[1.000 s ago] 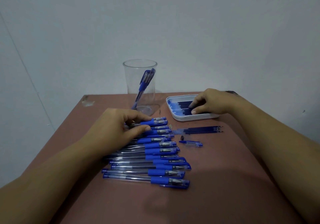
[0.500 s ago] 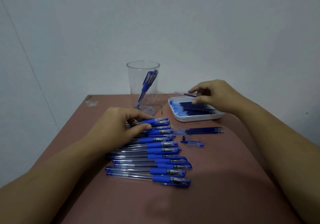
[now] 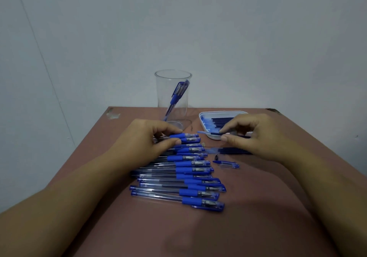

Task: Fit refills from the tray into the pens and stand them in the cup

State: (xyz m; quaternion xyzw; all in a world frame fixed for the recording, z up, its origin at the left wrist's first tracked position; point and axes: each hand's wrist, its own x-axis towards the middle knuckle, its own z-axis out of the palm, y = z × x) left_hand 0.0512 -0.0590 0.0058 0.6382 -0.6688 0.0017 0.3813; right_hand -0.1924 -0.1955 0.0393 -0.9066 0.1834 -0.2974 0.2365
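Bare tabletop [image 3: 258, 207] spreads nearer than both hands. Right hand [image 3: 256, 137] pinches a thin dark-blue refill [image 3: 210, 133] above the tray [image 3: 218, 112] rim. Left hand [image 3: 147, 139] grips a pen [image 3: 186, 136], cup [image 3: 172, 97] just beyond it.

Two grips, the left grip [image 3: 151, 137] and the right grip [image 3: 252, 137]. About thirteen pens [image 3: 190, 170] lie in a row at and nearer than the left grip; they overlap, so the count is unsure. One cup [image 3: 172, 82] beyond it holds what look like two capped pens [image 3: 175, 97]. One tray [image 3: 204, 117] beyond the right grip holds packed refills [image 3: 220, 120], too many to count. One single refill [image 3: 210, 133] is in the right grip. Just nearer lie four or five loose refills [image 3: 232, 151], one cap [image 3: 227, 164] and one dark tip [image 3: 216, 156].
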